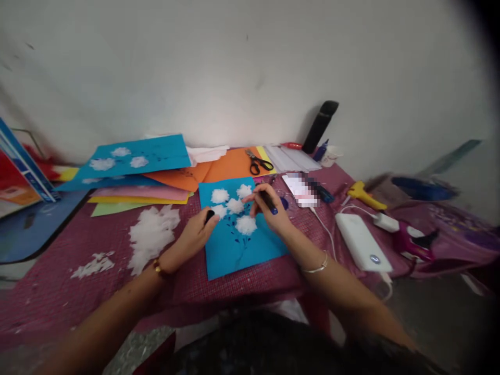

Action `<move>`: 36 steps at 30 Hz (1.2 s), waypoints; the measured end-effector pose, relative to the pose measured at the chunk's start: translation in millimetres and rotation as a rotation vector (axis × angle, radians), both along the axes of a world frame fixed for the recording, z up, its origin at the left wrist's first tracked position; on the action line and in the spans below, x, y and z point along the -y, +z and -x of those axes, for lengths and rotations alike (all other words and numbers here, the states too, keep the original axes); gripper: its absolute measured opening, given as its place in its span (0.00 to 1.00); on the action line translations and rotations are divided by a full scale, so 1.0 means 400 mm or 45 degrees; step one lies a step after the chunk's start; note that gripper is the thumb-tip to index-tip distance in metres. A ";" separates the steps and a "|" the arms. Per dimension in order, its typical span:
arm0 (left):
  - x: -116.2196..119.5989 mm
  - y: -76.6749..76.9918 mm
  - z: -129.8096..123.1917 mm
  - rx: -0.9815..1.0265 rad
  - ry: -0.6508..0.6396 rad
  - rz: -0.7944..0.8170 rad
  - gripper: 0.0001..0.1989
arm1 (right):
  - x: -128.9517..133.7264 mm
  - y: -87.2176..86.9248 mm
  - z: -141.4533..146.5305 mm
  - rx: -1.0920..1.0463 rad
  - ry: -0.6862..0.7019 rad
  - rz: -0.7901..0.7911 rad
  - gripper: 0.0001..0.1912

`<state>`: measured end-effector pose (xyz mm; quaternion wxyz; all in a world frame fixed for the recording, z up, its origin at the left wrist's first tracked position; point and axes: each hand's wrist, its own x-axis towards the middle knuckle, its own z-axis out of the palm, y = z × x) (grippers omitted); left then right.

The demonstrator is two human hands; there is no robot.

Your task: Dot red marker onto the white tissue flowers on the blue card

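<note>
A blue sheet [226, 255] lies on the table, bearing several white fluffy tufts [246, 225] and dark blue drawn stems and leaf marks [242, 240]. At the sheet's left edge, my left hand [195, 232] holds a small black cap [210, 215] between thumb and fingers. My right hand [271, 208] is over the sheet's upper right part, closed around a dark marker [267, 202], with its fingertips beside the upper right tuft.
White fluff [150, 234] lies left on the red cloth [172, 286]. Behind are coloured papers [152, 192], another decorated blue sheet [156, 153] and scissors [258, 162]. A phone [300, 190], white power bank [363, 242] and yellow glue gun [367, 196] are right.
</note>
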<state>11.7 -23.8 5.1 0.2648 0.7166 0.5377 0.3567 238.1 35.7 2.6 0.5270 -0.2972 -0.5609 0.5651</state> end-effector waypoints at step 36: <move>0.000 0.001 -0.105 0.240 -0.218 0.143 0.14 | 0.034 -0.024 -0.010 0.874 -0.402 -0.680 0.14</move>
